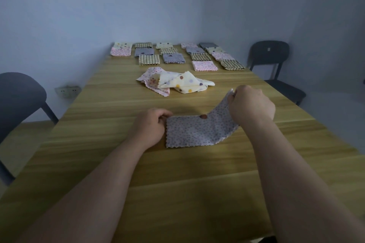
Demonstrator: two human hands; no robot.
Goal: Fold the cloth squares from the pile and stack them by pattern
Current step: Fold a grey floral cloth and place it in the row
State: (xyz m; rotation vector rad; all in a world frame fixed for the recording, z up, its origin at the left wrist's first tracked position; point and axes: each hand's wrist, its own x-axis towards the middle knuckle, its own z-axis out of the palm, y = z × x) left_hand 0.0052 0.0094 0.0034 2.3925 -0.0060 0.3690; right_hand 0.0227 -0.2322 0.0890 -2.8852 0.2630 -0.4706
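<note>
Forearms stretched forward over wooden table. Between the hands, grey dotted cloth, left half lying flat. Left hand curled low, pinching the cloth's left edge at the tabletop. Right hand raised, fingers closed on the cloth's right corner, holding that end up. Beyond both hands, loose pile of pink and cream squares; farther off, folded stacks in rows.

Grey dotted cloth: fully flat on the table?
No, the right hand holds one end of the grey dotted cloth raised above the table.
</note>
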